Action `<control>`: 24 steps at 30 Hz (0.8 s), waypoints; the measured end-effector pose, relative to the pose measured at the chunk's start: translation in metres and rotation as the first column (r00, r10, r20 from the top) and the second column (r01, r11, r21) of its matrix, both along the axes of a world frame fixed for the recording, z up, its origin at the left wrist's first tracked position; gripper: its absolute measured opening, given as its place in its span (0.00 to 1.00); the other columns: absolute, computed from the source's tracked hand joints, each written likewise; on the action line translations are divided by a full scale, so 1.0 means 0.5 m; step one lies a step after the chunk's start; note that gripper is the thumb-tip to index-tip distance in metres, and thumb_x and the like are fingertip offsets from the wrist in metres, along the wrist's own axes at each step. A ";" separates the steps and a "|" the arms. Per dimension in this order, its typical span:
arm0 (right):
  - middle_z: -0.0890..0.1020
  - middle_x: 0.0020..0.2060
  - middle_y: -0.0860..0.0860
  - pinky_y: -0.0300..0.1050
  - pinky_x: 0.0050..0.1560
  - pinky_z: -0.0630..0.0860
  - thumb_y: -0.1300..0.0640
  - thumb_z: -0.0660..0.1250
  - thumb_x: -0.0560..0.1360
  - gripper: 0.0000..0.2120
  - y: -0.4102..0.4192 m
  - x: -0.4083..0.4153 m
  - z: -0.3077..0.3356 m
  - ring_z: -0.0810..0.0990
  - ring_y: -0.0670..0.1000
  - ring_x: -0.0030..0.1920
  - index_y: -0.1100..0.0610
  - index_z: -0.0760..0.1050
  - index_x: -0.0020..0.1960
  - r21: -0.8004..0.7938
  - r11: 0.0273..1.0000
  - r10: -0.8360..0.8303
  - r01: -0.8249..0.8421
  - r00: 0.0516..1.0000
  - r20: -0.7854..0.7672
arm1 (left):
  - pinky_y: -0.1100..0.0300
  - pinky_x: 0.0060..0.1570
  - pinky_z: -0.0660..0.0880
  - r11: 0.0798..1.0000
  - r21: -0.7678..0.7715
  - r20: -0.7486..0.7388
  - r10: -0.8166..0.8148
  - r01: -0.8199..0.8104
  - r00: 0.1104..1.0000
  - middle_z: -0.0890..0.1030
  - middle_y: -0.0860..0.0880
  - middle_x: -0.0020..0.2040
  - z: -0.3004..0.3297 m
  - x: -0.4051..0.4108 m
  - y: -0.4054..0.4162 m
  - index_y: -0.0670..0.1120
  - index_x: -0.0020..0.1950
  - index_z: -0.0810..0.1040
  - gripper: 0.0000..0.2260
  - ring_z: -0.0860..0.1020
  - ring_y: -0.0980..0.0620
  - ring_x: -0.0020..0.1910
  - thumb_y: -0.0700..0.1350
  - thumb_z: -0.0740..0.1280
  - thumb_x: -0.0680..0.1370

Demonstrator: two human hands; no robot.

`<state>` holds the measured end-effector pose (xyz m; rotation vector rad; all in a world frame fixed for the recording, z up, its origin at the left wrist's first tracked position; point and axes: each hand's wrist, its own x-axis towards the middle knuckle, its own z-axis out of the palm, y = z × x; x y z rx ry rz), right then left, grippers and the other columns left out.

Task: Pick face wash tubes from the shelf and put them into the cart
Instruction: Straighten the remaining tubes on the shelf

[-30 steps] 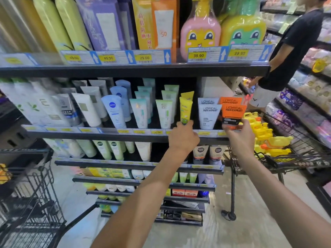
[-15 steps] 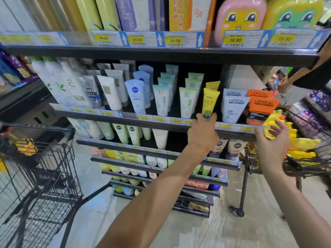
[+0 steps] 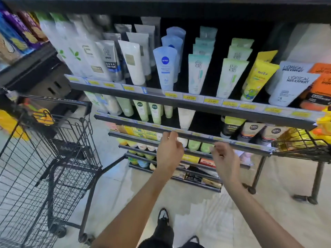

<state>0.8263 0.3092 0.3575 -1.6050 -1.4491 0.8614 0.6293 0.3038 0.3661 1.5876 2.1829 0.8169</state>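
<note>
Face wash tubes stand in rows on the shelf (image 3: pixel 195 104): a blue Nivea tube (image 3: pixel 165 68), a teal tube (image 3: pixel 198 74), a green tube (image 3: pixel 231 76), a yellow tube (image 3: pixel 258 79) and a grey L'Oreal tube (image 3: pixel 292 88). More tubes fill the lower shelves. A black wire cart (image 3: pixel 53 158) stands at the left. My left hand (image 3: pixel 169 151) and my right hand (image 3: pixel 224 160) hang in front of the lower shelves with loosely curled fingers, and neither holds anything.
A second wire cart (image 3: pixel 300 145) holding yellow packs stands at the right, beside the shelf's end. Coloured packets (image 3: pixel 16 36) fill a neighbouring shelf at top left. Pale floor (image 3: pixel 223 208) lies below, with my black shoe (image 3: pixel 163 217) on it.
Both hands have dropped from the tube shelf's edge to the lower shelves, holding nothing. The view has tilted down and come closer to the shelves.
</note>
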 end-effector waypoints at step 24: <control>0.82 0.53 0.48 0.42 0.52 0.73 0.50 0.80 0.71 0.28 0.260 -0.231 -0.064 0.79 0.47 0.52 0.57 0.74 0.66 -0.191 0.981 -0.024 0.033 0.999 0.047 | 0.39 0.65 0.72 0.935 -0.321 0.165 -0.099 0.148 0.981 0.58 0.29 0.76 -0.074 -0.094 0.284 0.46 0.80 0.60 0.31 0.66 0.30 0.73 0.38 0.65 0.78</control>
